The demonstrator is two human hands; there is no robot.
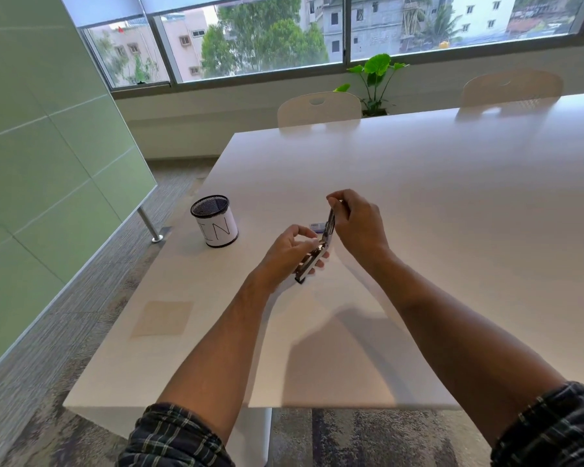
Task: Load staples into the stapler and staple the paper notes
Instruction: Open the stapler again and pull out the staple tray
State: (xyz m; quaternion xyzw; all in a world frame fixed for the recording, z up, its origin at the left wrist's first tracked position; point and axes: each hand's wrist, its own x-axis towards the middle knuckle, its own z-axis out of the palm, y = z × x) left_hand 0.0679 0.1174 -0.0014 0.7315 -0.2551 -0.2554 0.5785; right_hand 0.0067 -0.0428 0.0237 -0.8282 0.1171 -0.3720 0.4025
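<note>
over a white table (418,197), the left hand (285,252) is gripping the stiff metal stapler (312,261) base while the right hand (356,224) is pinching its hinged lid open.

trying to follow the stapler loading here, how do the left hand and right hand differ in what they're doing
The left hand cradles the base of the stapler low, near the table; the right hand sits higher, pinching the raised top arm. The left hand's fingers curl under and around the body, while the right hand's fingertips grip the arm's upper end. The left holds a near-flat part; the right holds a part swung almost upright. Both grip the same opened stapler.
</note>
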